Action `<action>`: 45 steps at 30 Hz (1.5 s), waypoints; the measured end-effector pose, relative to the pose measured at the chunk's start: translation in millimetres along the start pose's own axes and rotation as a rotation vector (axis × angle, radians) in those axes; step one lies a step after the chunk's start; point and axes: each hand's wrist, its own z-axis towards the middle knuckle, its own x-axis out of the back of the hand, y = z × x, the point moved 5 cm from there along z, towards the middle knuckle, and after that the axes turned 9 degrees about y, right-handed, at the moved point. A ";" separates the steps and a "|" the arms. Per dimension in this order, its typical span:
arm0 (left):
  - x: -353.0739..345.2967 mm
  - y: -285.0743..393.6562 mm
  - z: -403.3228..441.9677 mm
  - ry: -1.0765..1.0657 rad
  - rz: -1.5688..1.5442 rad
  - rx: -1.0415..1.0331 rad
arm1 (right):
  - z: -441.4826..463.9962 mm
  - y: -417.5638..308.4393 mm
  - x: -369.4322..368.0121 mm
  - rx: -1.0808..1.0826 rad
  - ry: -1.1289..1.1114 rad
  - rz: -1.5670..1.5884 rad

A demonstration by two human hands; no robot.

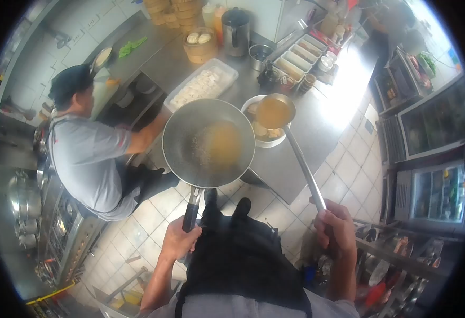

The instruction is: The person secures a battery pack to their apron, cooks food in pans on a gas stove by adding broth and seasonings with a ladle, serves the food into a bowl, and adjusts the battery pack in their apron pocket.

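Note:
My left hand (180, 238) is wrapped round the black handle of a frying pan (184, 148), with some brownish liquid pooled in its right half. In my right hand (335, 222) is the long metal handle of a ladle (306, 169). The ladle's bowl is full of brown broth (273, 112) and hangs over a white bowl (268, 142). Pale pieces, perhaps dumplings, show in that bowl, partly hidden under the ladle. Behind the pan, a clear plastic tub (224, 71) of white dumplings stands on the steel counter (290, 175).
A co-worker (86, 153) in a grey shirt stands at the left, one arm reaching behind the pan. On the counter are bamboo steamers (199, 50), a metal jug (236, 32) and a rack of ingredient trays (297, 55). Racks of pans (396, 254) flank my right side.

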 end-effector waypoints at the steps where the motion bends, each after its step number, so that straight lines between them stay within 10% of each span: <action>1: 0.2 -5.0 -4.0 0.003 -0.008 0.005 | 6.0 3.9 2.3 0.015 0.040 -0.052; 11: 18.9 -48.2 -48.0 -0.030 -0.038 0.065 | 26.5 43.1 -15.4 0.165 0.180 -0.299; 25: 51.0 -110.6 -70.6 -0.134 -0.050 -0.053 | 39.0 144.7 -23.6 0.931 0.428 -0.815; 31: 35.6 -127.1 -53.0 -0.139 -0.091 -0.078 | -49.0 142.6 -29.1 0.367 0.048 -0.283; 45: -70.2 -123.3 -84.5 0.245 -0.180 0.044 | 5.9 121.9 51.9 0.220 -0.479 -0.803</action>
